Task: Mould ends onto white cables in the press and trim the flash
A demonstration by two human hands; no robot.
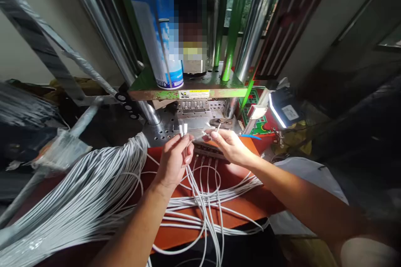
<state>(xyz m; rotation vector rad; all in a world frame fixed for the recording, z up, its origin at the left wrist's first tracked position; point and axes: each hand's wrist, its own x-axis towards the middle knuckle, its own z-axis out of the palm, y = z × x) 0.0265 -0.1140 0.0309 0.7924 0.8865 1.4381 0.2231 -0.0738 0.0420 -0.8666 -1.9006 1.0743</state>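
My left hand (177, 158) is closed around a few white cables, whose white connector ends (183, 129) stick up above the fingers. From under that hand the cables (196, 183) hang down over the orange-red table (175, 238). To its right, my right hand (226, 144) pinches one white cable end (218, 127) between thumb and fingers. Both hands are just in front of the metal mould block (193, 119) on the press bed. Below and between them, several cable plugs (209, 161) lie side by side near a dark metal bar.
A thick bundle of white cables (94, 179) covers the left side. Behind stands a press with a green plate (216, 91), steel columns (152, 113) and a blue spray can (169, 73). A lit lamp (277, 110) and a red-green control panel (260, 127) are at the right.
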